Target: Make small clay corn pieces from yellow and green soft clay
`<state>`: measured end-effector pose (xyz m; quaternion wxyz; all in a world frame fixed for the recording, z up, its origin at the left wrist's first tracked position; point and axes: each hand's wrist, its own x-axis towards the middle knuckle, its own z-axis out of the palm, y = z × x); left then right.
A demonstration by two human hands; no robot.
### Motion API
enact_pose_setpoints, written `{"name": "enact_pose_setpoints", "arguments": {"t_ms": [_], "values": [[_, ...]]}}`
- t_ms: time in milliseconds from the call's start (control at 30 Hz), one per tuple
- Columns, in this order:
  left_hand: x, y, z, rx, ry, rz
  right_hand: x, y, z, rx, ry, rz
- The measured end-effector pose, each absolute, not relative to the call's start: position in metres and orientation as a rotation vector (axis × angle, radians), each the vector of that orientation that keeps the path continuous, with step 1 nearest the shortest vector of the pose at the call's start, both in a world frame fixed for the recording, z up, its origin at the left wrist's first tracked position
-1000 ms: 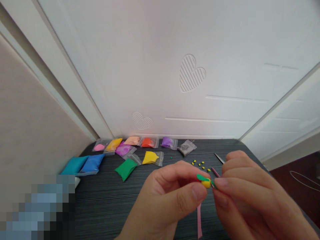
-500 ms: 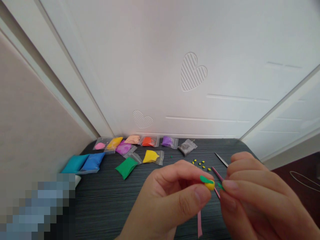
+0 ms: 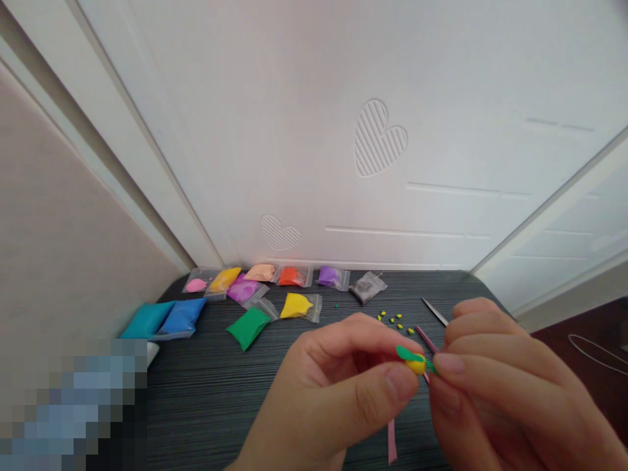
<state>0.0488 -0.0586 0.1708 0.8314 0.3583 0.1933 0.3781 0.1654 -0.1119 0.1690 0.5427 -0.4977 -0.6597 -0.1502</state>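
Observation:
Between the thumb and forefinger of my left hand (image 3: 338,386) is a small yellow clay piece (image 3: 417,365). A flat green clay leaf (image 3: 406,354) lies across its top and sticks out to the left. My right hand (image 3: 495,386) pinches a thin green clay strip (image 3: 430,366), whose tip meets the right side of the yellow piece. Behind the hands, several tiny yellow-and-green clay bits (image 3: 392,320) lie on the dark table (image 3: 206,392). Pink tool handles (image 3: 426,339) and a pointed metal blade (image 3: 434,311) are partly hidden by my right hand.
Clay bags line the table's back: green (image 3: 249,328), yellow (image 3: 296,306), orange-red (image 3: 291,277), purple (image 3: 328,276), grey (image 3: 366,288). Blue (image 3: 182,318) and teal (image 3: 148,319) packs sit at the left. A white panel (image 3: 294,131) rises behind.
My right hand's green strip now touches the yellow piece, where a small gap was before. My left hand has shifted slightly right with the yellow piece.

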Motion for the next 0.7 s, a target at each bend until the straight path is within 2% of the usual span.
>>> {"name": "enact_pose_setpoints", "arguments": {"t_ms": [700], "values": [[0.0465,-0.0585,0.1716,0.780,0.439,0.782,0.1699,-0.1120,0.1712,-1.212,-1.618,-0.388]]}}
